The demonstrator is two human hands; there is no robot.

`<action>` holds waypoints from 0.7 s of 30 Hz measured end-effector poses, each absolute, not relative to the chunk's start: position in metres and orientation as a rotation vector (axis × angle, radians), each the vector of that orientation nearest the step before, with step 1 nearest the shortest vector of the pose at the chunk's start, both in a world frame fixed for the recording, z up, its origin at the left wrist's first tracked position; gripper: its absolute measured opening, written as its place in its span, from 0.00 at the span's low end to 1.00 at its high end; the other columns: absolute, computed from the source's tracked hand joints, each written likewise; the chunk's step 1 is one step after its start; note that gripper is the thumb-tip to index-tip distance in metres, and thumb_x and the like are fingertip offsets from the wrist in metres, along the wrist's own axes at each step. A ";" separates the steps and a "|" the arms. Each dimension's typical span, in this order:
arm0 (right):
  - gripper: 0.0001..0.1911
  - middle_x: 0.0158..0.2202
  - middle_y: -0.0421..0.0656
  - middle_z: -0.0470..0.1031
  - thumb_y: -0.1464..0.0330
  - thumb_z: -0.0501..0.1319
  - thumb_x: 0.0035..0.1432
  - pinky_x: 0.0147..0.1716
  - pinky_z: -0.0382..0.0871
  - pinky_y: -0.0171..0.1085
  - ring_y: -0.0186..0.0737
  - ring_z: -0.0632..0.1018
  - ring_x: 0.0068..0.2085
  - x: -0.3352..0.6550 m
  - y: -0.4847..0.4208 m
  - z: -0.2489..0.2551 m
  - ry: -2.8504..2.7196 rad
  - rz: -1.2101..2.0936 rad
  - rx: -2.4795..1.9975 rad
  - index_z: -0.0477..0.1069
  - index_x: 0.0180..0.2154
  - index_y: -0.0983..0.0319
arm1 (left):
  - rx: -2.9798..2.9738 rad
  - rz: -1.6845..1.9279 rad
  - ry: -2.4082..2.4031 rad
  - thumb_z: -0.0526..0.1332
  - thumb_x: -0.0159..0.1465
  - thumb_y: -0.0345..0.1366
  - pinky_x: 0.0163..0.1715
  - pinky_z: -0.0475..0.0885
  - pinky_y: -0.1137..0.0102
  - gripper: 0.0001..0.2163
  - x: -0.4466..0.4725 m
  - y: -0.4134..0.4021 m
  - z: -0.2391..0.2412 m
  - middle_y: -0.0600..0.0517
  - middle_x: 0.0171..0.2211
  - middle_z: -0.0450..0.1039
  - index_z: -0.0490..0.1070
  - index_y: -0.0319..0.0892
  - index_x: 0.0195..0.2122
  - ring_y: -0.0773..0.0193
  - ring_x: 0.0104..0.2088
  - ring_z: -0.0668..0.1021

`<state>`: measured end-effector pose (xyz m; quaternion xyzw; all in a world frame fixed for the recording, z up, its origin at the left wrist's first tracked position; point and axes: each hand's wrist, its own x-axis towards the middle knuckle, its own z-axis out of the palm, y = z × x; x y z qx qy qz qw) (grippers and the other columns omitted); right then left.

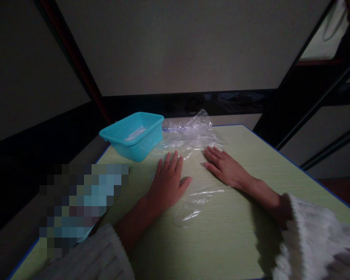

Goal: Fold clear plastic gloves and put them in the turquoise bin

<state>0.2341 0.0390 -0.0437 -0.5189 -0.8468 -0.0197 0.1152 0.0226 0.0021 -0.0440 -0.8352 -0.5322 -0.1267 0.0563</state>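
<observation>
A clear plastic bag (pixel 194 136) lies spread over the table, crumpled and raised at its far end, flatter towards me. My left hand (pixel 167 182) rests palm down on the bag's left part, fingers stretched forward and thumb apart. On the right side, my right hand (pixel 224 167) lies flat with its fingers pointing to the upper left, at or just over the bag's right edge. Neither hand grips anything. Beyond my left hand stands a turquoise plastic basin (pixel 148 144) with a whitish flat piece (pixel 135 133) inside it.
The pale green table (pixel 239 233) has a blue edge. At its left side, by my left forearm, lies a pixelated item (pixel 87 206) whose kind I cannot make out. A grey panel (pixel 175 50) with dark trim rises behind the table.
</observation>
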 end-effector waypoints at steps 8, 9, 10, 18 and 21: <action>0.25 0.58 0.56 0.61 0.65 0.44 0.63 0.57 0.55 0.48 0.48 0.62 0.59 0.222 0.027 -0.030 -2.445 -0.010 -1.424 0.60 0.56 0.74 | -2.755 -0.740 -1.317 0.50 0.62 0.33 0.54 0.63 0.61 0.15 0.037 -0.020 -0.031 0.41 0.52 0.66 0.67 0.33 0.48 0.56 0.53 0.68; 0.25 0.57 0.56 0.62 0.66 0.44 0.63 0.57 0.56 0.47 0.47 0.63 0.58 0.218 0.024 -0.030 -2.448 0.021 -1.387 0.60 0.56 0.73 | -2.800 -0.738 -1.302 0.49 0.62 0.32 0.53 0.65 0.63 0.15 0.040 -0.023 -0.031 0.41 0.51 0.67 0.67 0.33 0.48 0.57 0.52 0.69; 0.24 0.57 0.55 0.63 0.67 0.44 0.62 0.57 0.58 0.47 0.47 0.64 0.58 0.214 0.021 -0.029 -2.454 0.050 -1.349 0.60 0.56 0.72 | -2.842 -0.708 -1.294 0.49 0.62 0.31 0.53 0.65 0.64 0.15 0.043 -0.027 -0.032 0.42 0.51 0.68 0.66 0.34 0.48 0.58 0.51 0.70; 0.25 0.58 0.57 0.61 0.74 0.43 0.59 0.56 0.60 0.44 0.45 0.63 0.58 0.205 0.009 -0.039 -2.520 0.190 -1.176 0.57 0.57 0.75 | -2.934 -0.333 -1.196 0.47 0.65 0.34 0.59 0.55 0.62 0.21 0.048 -0.035 -0.041 0.38 0.60 0.55 0.56 0.29 0.57 0.56 0.61 0.58; 0.25 0.59 0.55 0.59 0.69 0.42 0.62 0.57 0.57 0.46 0.45 0.61 0.60 0.211 0.013 -0.043 -2.528 0.164 -1.248 0.56 0.58 0.73 | -2.935 -0.283 -1.197 0.45 0.66 0.38 0.60 0.53 0.62 0.23 0.044 -0.036 -0.042 0.40 0.61 0.52 0.53 0.30 0.59 0.57 0.62 0.55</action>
